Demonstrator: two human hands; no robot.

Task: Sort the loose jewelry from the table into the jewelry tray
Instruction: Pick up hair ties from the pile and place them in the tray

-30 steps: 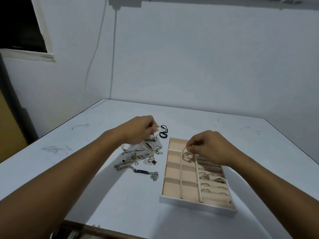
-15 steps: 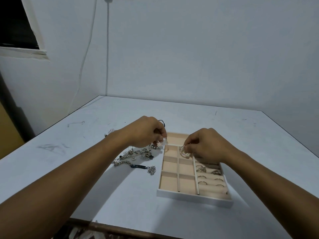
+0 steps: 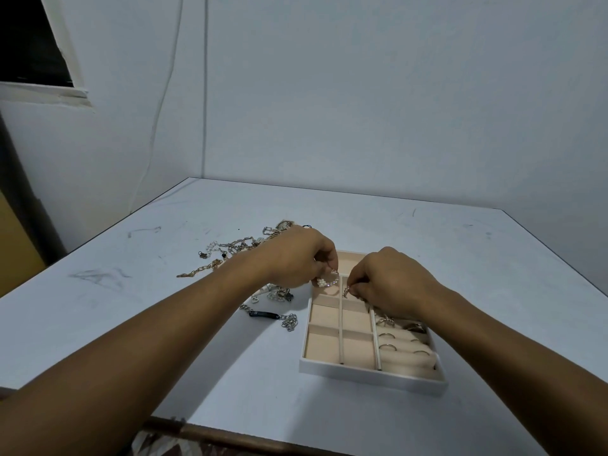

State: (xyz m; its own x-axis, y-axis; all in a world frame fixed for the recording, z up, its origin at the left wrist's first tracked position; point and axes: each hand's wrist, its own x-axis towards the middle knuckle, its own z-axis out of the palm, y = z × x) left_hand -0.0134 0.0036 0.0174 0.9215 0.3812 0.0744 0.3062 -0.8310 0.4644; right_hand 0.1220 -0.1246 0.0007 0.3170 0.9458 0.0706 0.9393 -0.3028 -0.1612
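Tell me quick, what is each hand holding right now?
Left hand: closed, pinching a pearl bracelet over the tray.
Right hand: closed, pinching a small silver piece; what kind cannot be told.

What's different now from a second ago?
The left hand carried a beaded bracelet rightward from the loose pile to over the tray's far left corner, still pinching it. The right hand stays over the tray, pinching a small piece. The rings in the tray are unmoved.
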